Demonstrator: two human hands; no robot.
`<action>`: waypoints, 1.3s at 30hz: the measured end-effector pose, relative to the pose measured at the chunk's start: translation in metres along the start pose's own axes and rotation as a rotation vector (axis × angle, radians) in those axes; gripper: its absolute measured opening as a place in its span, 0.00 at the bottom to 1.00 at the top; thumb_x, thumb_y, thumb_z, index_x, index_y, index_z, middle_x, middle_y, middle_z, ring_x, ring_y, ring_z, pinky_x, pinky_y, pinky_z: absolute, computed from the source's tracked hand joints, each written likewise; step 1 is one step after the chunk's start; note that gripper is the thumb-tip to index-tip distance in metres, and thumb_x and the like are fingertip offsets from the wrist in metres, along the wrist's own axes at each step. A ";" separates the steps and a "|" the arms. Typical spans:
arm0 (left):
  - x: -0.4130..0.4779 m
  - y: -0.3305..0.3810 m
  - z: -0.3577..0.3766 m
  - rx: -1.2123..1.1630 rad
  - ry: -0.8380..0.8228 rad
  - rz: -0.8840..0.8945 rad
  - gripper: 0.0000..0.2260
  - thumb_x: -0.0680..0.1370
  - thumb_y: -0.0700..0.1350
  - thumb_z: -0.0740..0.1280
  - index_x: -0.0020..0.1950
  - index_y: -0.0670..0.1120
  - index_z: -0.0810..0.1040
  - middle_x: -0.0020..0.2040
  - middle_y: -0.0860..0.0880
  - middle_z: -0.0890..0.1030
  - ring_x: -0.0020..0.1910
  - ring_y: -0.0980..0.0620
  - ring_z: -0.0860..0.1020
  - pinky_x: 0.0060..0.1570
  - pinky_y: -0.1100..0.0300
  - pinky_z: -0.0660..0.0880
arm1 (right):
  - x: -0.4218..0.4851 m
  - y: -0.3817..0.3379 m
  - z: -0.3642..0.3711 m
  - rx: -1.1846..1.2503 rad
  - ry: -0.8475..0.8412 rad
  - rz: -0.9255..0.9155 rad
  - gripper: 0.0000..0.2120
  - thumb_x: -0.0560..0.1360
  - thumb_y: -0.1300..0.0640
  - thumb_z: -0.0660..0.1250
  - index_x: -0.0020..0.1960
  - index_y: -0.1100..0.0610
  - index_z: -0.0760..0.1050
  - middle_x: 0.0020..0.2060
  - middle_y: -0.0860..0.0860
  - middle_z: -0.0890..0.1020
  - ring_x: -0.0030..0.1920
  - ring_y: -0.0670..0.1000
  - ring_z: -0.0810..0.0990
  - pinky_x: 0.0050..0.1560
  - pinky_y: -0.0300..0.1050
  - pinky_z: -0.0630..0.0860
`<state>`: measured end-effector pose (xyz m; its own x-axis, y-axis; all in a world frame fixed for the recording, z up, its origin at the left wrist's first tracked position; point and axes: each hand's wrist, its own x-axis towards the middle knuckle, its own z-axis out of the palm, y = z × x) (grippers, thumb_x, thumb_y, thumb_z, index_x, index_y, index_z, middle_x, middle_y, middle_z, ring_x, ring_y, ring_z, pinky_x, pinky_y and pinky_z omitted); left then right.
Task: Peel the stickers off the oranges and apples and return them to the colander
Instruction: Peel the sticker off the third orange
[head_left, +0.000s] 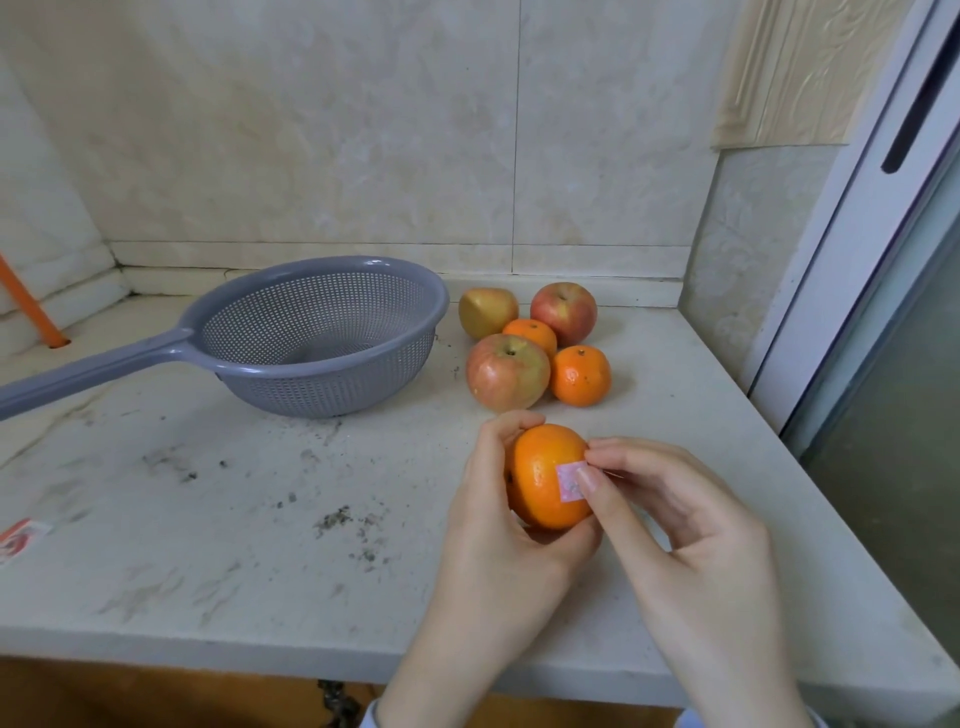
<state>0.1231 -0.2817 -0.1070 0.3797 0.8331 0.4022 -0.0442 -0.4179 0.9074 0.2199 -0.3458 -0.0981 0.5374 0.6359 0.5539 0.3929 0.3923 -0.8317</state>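
Observation:
My left hand (498, 525) grips an orange (540, 467) above the counter. A pale pink sticker (567, 484) sits on the orange's right side. The thumb and forefinger of my right hand (670, 525) pinch the sticker's right edge. A grey colander (363, 270) with a long handle stands empty at the back left. Beside it on the right lie three apples (506, 371) (563, 313) (487, 312) and two oranges (580, 375) (531, 335) in a cluster.
The white counter (234, 545) carries dark crumbs and smudges. A red-and-white scrap (18, 538) lies at its left edge. An orange rod (31, 304) leans at the far left. Tiled walls close the back and right; a window frame (857, 234) stands at the right.

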 end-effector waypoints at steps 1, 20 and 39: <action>0.000 -0.001 0.000 0.008 0.003 0.000 0.24 0.66 0.42 0.75 0.57 0.58 0.71 0.49 0.59 0.81 0.43 0.57 0.81 0.44 0.63 0.79 | 0.000 -0.001 0.001 0.005 0.005 -0.005 0.08 0.69 0.62 0.73 0.43 0.50 0.82 0.45 0.47 0.85 0.49 0.49 0.84 0.51 0.44 0.80; -0.001 -0.006 -0.001 0.133 0.006 -0.020 0.24 0.66 0.48 0.76 0.58 0.59 0.71 0.52 0.57 0.79 0.47 0.57 0.81 0.47 0.59 0.79 | 0.000 0.006 -0.003 -0.067 -0.012 -0.034 0.05 0.71 0.58 0.74 0.42 0.48 0.80 0.45 0.45 0.84 0.50 0.49 0.84 0.49 0.41 0.79; -0.001 -0.007 -0.001 0.099 -0.029 -0.075 0.25 0.65 0.47 0.76 0.57 0.61 0.71 0.51 0.56 0.80 0.47 0.56 0.81 0.50 0.53 0.81 | 0.003 0.011 -0.003 -0.217 -0.021 -0.137 0.05 0.74 0.50 0.65 0.45 0.50 0.78 0.46 0.42 0.81 0.49 0.48 0.82 0.48 0.46 0.80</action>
<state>0.1220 -0.2794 -0.1134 0.4053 0.8529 0.3291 0.0757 -0.3900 0.9177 0.2282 -0.3418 -0.1054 0.4530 0.6014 0.6582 0.6135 0.3253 -0.7195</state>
